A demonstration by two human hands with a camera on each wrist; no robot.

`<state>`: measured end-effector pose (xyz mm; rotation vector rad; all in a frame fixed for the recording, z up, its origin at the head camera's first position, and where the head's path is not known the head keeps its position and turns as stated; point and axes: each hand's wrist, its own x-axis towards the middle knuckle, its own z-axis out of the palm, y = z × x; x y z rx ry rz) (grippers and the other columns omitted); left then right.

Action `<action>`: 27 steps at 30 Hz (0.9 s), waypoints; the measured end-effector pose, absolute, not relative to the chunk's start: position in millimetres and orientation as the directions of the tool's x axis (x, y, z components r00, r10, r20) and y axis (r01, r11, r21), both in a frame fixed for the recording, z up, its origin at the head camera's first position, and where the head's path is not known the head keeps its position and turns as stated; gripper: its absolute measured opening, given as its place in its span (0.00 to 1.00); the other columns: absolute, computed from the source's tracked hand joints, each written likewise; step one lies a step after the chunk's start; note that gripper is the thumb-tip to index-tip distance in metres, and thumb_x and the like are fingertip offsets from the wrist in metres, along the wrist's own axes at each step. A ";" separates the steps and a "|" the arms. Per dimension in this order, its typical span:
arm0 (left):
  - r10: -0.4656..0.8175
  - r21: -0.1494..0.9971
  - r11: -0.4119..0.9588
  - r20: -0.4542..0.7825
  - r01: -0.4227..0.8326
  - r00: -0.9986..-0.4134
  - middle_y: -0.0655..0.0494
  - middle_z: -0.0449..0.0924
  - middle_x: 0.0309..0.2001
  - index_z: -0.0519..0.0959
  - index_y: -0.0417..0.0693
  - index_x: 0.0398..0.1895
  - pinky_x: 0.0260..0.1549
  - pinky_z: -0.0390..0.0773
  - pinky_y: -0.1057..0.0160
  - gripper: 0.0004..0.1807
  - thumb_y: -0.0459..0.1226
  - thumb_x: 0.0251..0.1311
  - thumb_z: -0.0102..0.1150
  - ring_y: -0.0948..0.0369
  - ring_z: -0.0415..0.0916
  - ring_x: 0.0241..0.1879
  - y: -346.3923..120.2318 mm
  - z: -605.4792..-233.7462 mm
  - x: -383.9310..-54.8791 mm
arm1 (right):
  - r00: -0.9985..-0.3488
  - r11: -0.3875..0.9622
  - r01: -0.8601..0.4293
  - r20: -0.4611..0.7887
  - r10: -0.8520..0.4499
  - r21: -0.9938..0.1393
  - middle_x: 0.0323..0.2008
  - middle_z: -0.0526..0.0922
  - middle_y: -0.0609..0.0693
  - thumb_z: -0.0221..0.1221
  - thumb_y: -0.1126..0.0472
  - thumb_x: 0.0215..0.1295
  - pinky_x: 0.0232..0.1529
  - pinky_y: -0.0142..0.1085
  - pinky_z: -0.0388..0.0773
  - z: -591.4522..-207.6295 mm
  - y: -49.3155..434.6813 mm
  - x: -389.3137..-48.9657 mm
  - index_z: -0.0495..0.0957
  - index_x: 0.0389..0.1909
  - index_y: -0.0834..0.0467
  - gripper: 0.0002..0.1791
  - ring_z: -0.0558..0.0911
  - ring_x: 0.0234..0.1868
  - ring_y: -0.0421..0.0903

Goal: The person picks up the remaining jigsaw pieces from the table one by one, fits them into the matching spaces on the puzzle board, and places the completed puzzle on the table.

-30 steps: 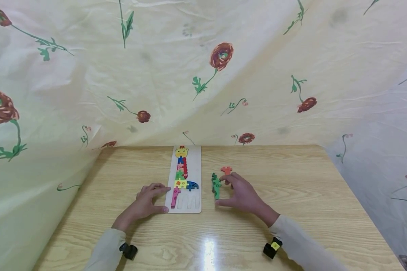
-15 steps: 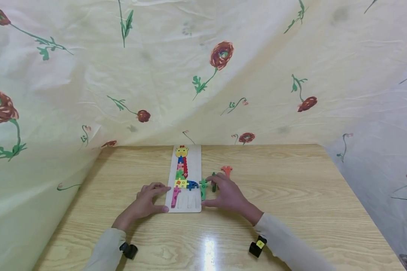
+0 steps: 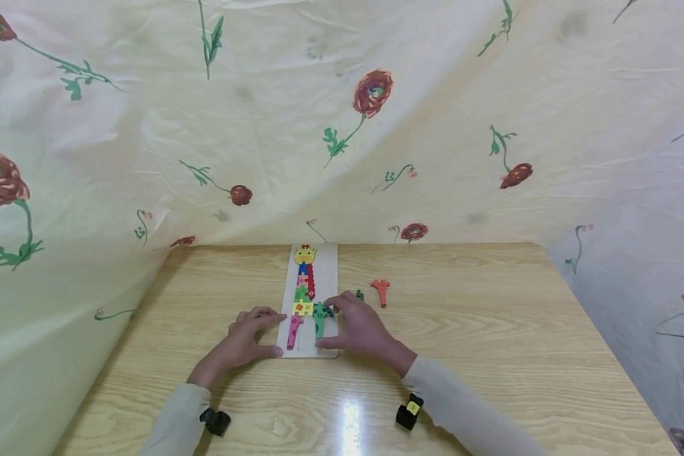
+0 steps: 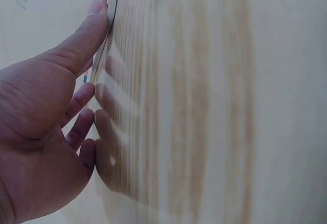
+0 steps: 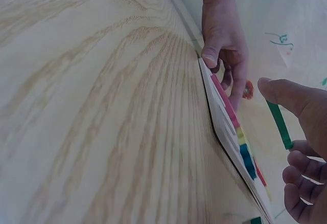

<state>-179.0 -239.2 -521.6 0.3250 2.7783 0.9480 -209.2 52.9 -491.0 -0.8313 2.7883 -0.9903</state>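
Note:
A white puzzle board (image 3: 329, 272) lies on the table, holding a giraffe of coloured pieces with a yellow head (image 3: 304, 255) and a pink leg piece (image 3: 292, 332). My right hand (image 3: 363, 328) pinches a green leg puzzle piece (image 3: 319, 324) between thumb and fingers. In the right wrist view this green piece (image 5: 279, 124) is raised above the board, with a blue piece (image 5: 248, 160) set below. My left hand (image 3: 242, 339) rests at the board's left edge, fingers extended, thumb on the lower left corner. Empty leg slots are partly hidden by the green piece.
An orange leg piece (image 3: 381, 292) lies on the wooden table (image 3: 490, 329) right of the board. Nearer the board is a dark green piece (image 3: 360, 295), mostly hidden behind my right hand. A flowered cloth (image 3: 273, 126) hangs along the table's back edge and both sides.
My right hand has carried the green leg piece leftward, from beside the board to over its lower part. The orange piece is now fully uncovered. My left hand has stayed in place.

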 end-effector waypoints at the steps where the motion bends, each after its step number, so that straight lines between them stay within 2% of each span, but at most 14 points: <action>1: 0.267 0.618 0.773 -0.108 0.146 -0.958 0.55 0.70 0.67 0.77 0.63 0.68 0.59 0.58 0.41 0.37 0.51 0.52 0.77 0.48 0.60 0.64 -239.4 -521.6 -179.0 | -0.851 0.649 -0.468 0.108 -0.514 -0.600 0.46 0.78 0.49 0.78 0.38 0.47 0.42 0.37 0.77 -491.6 50.9 -209.4 0.79 0.61 0.55 0.42 0.75 0.41 0.43; 12: 0.279 0.630 0.763 -0.119 0.145 -0.953 0.55 0.70 0.67 0.77 0.64 0.69 0.59 0.57 0.41 0.37 0.51 0.53 0.76 0.49 0.59 0.65 -239.2 -519.1 -178.9 | -0.858 0.688 -0.447 0.056 -0.511 -0.571 0.50 0.79 0.48 0.77 0.35 0.47 0.50 0.40 0.80 -496.1 32.9 -210.0 0.79 0.62 0.54 0.44 0.76 0.44 0.42; 19: 0.276 0.631 0.763 -0.123 0.140 -0.953 0.55 0.70 0.67 0.77 0.64 0.69 0.60 0.57 0.41 0.37 0.51 0.52 0.77 0.48 0.59 0.64 -239.8 -517.9 -178.9 | -0.855 0.693 -0.459 0.062 -0.516 -0.556 0.47 0.79 0.47 0.77 0.35 0.47 0.48 0.37 0.80 -498.7 23.5 -210.2 0.79 0.61 0.56 0.44 0.75 0.41 0.41; 27: 0.280 0.634 0.759 -0.114 0.147 -0.953 0.56 0.70 0.67 0.77 0.65 0.68 0.58 0.58 0.41 0.36 0.51 0.53 0.76 0.49 0.59 0.64 -240.2 -520.6 -179.6 | -0.858 0.714 -0.453 0.044 -0.512 -0.534 0.49 0.79 0.47 0.76 0.34 0.47 0.48 0.37 0.79 -504.3 18.4 -209.0 0.78 0.62 0.55 0.45 0.75 0.42 0.41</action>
